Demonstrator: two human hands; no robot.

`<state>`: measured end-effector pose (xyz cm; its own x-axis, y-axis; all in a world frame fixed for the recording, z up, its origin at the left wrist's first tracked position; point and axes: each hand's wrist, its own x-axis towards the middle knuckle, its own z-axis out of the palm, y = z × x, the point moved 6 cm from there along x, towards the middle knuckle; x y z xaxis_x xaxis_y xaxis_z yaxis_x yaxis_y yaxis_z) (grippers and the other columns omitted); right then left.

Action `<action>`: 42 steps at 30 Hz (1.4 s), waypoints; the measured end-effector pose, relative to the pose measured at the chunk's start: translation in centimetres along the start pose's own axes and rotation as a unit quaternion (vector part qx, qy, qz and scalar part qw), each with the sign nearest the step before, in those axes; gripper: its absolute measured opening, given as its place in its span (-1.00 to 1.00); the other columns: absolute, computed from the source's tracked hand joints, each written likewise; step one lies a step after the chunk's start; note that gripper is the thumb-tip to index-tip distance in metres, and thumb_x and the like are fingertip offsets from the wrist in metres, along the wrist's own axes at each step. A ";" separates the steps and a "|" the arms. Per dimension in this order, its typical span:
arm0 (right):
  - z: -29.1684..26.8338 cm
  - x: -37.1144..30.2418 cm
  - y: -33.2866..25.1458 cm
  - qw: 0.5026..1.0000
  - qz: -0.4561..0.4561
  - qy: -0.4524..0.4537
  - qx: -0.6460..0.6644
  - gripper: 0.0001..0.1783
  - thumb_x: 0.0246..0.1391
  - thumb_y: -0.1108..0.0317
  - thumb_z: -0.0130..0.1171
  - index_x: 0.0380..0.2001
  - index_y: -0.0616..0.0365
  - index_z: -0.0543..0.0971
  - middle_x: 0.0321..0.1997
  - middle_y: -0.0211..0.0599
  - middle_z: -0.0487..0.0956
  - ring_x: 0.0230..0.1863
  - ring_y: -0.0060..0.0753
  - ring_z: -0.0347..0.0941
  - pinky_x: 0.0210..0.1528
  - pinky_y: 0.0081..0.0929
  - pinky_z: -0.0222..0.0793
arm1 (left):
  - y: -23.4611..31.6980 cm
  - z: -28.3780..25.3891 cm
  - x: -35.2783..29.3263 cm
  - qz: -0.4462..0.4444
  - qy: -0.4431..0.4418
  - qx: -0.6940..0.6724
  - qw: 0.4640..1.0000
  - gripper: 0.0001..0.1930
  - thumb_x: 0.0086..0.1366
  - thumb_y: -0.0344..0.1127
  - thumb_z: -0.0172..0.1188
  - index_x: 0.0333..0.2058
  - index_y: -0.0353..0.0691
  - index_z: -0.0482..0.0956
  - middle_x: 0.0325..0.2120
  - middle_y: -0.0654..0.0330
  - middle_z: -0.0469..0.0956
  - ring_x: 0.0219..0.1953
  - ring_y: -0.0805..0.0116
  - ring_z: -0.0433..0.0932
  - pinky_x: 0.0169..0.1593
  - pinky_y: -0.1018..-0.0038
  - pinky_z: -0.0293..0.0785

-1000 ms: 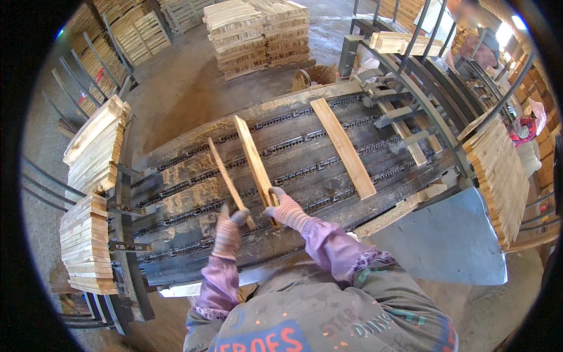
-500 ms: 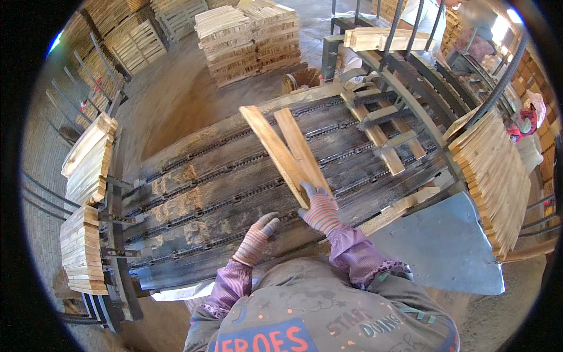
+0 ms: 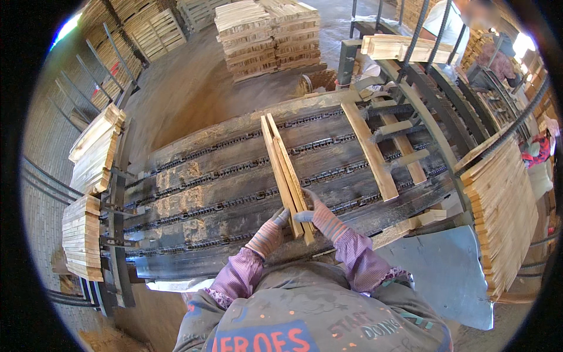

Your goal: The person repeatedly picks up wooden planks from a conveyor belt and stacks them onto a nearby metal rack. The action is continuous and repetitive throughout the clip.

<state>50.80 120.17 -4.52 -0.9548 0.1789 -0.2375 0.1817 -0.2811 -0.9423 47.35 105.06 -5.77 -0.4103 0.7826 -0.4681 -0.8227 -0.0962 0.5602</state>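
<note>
Two or so narrow wooden boards [image 3: 280,170] lie side by side, almost on edge, over the chain conveyor [image 3: 234,170]. Their near ends sit between my hands. My left hand [image 3: 268,237], in a striped glove with grey fingertips, closes on their left side. From the right, my right hand [image 3: 326,218] wraps its fingers and thumb around the same end. Some of the fingers on the boards' underside are hidden. Farther right, a single board [image 3: 370,152] rests across the chains, with another board [image 3: 404,149] beyond it, partly under metal bars.
Stacked boards [image 3: 501,205] lean against the rack at right, beside a grey metal sheet [image 3: 437,267]. More stacks [image 3: 82,237] stand in racks at left. A board pile [image 3: 270,44] sits on the floor behind. Another person [image 3: 448,26] is at far right.
The splayed boards have been drawn together and turned more on edge. My left hand has come from apart to their near end. A board at right now lies farther out over the chains.
</note>
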 end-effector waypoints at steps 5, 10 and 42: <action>-5.0 -0.3 0.6 0.989 -0.030 0.078 -0.119 0.08 -0.22 0.35 0.57 0.42 0.16 0.27 0.24 -0.09 0.50 0.18 -0.16 0.48 0.28 -0.25 0.43 | 1.2 -2.2 -2.2 0.014 0.127 0.132 0.983 -0.49 0.35 -0.24 0.37 0.19 -0.31 0.45 -0.04 0.16 0.63 -0.04 0.27 0.65 0.03 0.25 0.65; -14.0 0.6 -3.7 0.892 -0.038 0.192 -0.408 0.16 -0.25 0.28 0.53 0.47 -0.15 0.19 0.30 0.12 0.43 0.26 0.13 0.44 0.36 -0.18 0.35 | 2.0 -3.5 -4.2 0.030 0.159 0.127 0.979 -0.54 0.32 -0.31 0.38 0.15 -0.23 0.49 -0.10 0.21 0.64 -0.09 0.30 0.64 0.00 0.30 0.64; -2.2 -1.8 -0.1 0.997 0.000 0.059 0.043 -0.03 -0.16 0.30 0.52 0.38 0.13 0.34 0.16 -0.21 0.56 0.14 -0.29 0.50 0.23 -0.31 0.46 | 0.5 3.4 -1.3 0.122 0.049 0.125 0.983 -0.09 0.26 -0.18 0.42 0.47 0.00 0.07 0.26 0.16 0.34 0.23 0.21 0.41 0.18 0.17 0.52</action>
<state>53.04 121.94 -4.47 -0.9193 0.2877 -0.2685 0.1556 -0.3608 -0.9196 48.78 106.06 -2.54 -0.6299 0.6902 -0.3562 -0.5779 -0.1102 0.8086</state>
